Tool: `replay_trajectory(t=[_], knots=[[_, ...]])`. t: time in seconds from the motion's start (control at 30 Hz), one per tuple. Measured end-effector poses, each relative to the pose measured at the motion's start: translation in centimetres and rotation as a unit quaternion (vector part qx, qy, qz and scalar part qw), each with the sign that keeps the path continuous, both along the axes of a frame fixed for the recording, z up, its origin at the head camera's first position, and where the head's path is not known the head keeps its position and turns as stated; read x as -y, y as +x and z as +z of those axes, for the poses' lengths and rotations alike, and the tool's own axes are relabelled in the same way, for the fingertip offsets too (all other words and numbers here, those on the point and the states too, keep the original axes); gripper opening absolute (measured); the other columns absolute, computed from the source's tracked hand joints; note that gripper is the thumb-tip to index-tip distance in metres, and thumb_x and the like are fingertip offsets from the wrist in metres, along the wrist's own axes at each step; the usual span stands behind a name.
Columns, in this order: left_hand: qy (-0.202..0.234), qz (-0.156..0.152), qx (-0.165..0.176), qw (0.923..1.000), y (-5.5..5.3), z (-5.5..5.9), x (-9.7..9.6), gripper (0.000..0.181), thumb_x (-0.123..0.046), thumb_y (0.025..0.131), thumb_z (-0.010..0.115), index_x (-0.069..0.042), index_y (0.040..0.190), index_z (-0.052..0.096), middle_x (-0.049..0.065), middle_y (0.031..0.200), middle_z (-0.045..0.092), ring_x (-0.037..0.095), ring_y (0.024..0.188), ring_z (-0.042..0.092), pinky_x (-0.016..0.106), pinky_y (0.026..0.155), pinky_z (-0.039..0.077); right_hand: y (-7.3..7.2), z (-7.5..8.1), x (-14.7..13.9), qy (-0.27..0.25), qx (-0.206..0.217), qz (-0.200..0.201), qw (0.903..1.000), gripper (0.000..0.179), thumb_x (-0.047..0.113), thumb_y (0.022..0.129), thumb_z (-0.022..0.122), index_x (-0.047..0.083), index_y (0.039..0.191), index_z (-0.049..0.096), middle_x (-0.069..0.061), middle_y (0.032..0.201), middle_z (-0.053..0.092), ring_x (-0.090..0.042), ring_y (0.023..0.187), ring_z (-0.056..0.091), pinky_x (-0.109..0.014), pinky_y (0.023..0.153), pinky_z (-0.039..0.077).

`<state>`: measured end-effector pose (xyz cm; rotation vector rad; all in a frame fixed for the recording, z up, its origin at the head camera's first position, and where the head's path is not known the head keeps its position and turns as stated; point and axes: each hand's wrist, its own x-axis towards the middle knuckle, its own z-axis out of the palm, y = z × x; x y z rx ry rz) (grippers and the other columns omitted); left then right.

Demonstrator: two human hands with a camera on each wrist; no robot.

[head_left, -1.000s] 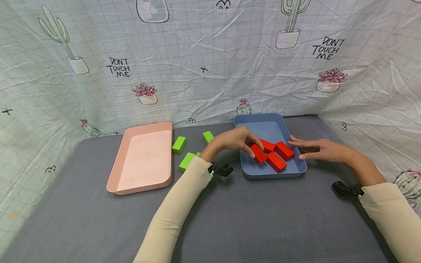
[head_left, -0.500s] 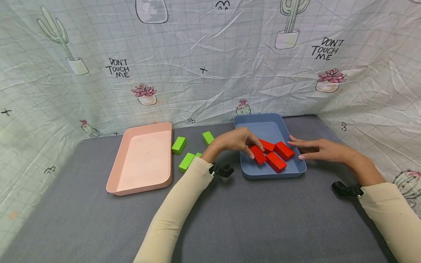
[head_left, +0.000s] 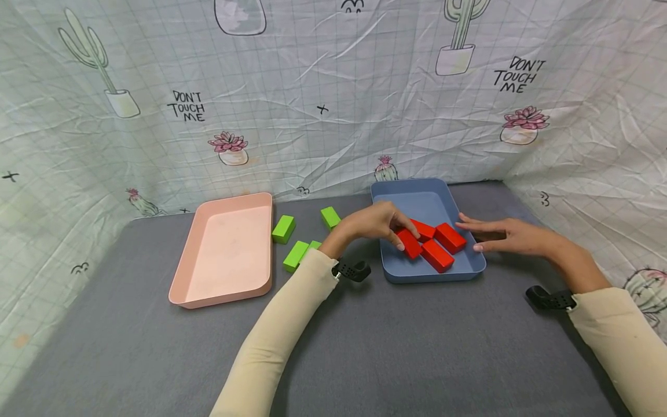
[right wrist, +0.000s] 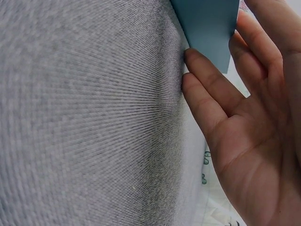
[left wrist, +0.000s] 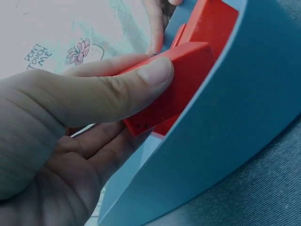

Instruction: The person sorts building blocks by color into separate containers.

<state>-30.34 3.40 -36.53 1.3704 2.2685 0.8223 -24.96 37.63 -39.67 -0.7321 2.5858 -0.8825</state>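
In the head view a blue tray (head_left: 417, 277) holds several red blocks. My left hand (head_left: 376, 221) reaches over its left side and pinches the nearest red block (head_left: 409, 244) between thumb and fingers. The left wrist view shows the thumb flat along the top of that block, with the other fingers behind and beneath it. More red blocks (head_left: 438, 256) lie right beside it in the tray. My right hand (head_left: 513, 236) is at the tray's right wall, fingers extended. Its fingertips (right wrist: 194, 56) are right at the outside of the wall in the right wrist view.
A pink tray (head_left: 177, 302) stands on the grey tabletop at the left. Between the trays lie several green blocks, one green block (head_left: 283, 229) close to the pink rim, another (head_left: 330, 218) farther back. A printed white cloth (head_left: 323, 145) hangs behind and along the sides.
Hardly anything differs. The left hand keeps its pinch on the red block, which shifts only very slightly. The right hand stays at the blue tray's wall.
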Motion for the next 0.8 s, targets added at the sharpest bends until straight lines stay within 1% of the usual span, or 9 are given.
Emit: replay_trajectory(t=[0.2, 0.4, 0.5, 0.63, 0.7, 0.8], knots=[[-0.011, -0.004, 0.005, 0.9999, 0.3, 0.1, -0.4, 0.034, -0.006, 0.08, 0.086, -0.008, 0.113, 0.079, -0.001, 0.102, 0.076, 0.006, 0.079, 0.054, 0.018, 0.071, 0.046, -0.1, 0.0, -0.1, 0.003, 0.006, -0.006, 1.0, 0.065, 0.031, 0.095, 0.072, 0.018, 0.154, 0.046, -0.016, 0.166, 0.024, -0.05, 0.149, 0.02, -0.077, 0.109, 0.02], [-0.019, -0.005, 0.018, 0.9996, 0.2, 0.2, -0.6, 0.035, -0.003, 0.078, 0.087, -0.008, 0.112, 0.079, 0.001, 0.108, 0.076, 0.008, 0.084, 0.061, 0.02, 0.078, 0.052, -0.1, 0.1, -0.1, 0.0, 0.008, -0.002, 1.0, 0.065, 0.029, 0.095, 0.072, 0.017, 0.154, 0.047, -0.016, 0.166, 0.024, -0.05, 0.149, 0.02, -0.077, 0.11, 0.02], [-0.024, -0.011, 0.019, 0.9995, 0.0, 0.3, -0.7, 0.035, -0.003, 0.078, 0.087, -0.008, 0.111, 0.079, 0.001, 0.111, 0.076, 0.008, 0.093, 0.065, 0.02, 0.086, 0.052, -0.1, 0.1, -0.1, 0.001, 0.007, -0.004, 1.0, 0.065, 0.03, 0.095, 0.072, 0.018, 0.154, 0.047, -0.016, 0.166, 0.024, -0.05, 0.149, 0.02, -0.077, 0.11, 0.02], [-0.034, -0.016, 0.02, 0.9991, -0.2, 0.5, -0.9, 0.033, -0.003, 0.078, 0.088, -0.009, 0.109, 0.08, -0.001, 0.112, 0.075, 0.007, 0.108, 0.066, 0.019, 0.097, 0.05, -0.1, 0.1, -0.1, 0.001, 0.005, -0.005, 1.0, 0.065, 0.03, 0.095, 0.072, 0.018, 0.154, 0.048, -0.016, 0.166, 0.025, -0.049, 0.149, 0.021, -0.076, 0.11, 0.02], [-0.04, -0.019, 0.019, 0.9989, -0.3, 0.6, -1.0, 0.032, -0.004, 0.077, 0.088, -0.01, 0.108, 0.08, -0.002, 0.111, 0.076, 0.005, 0.109, 0.065, 0.018, 0.098, 0.049, -0.1, 0.1, 0.0, 0.001, 0.004, -0.004, 1.0, 0.065, 0.029, 0.095, 0.072, 0.017, 0.154, 0.048, -0.016, 0.166, 0.025, -0.049, 0.149, 0.021, -0.076, 0.11, 0.02], [-0.053, -0.027, 0.012, 0.9982, -0.5, 0.7, -1.2, 0.031, -0.006, 0.077, 0.089, -0.011, 0.107, 0.08, -0.003, 0.106, 0.076, 0.005, 0.097, 0.064, 0.018, 0.089, 0.05, -0.1, 0.1, -0.1, -0.001, 0.004, -0.002, 1.0, 0.064, 0.029, 0.095, 0.072, 0.016, 0.154, 0.048, -0.016, 0.166, 0.025, -0.049, 0.149, 0.022, -0.075, 0.11, 0.021]])
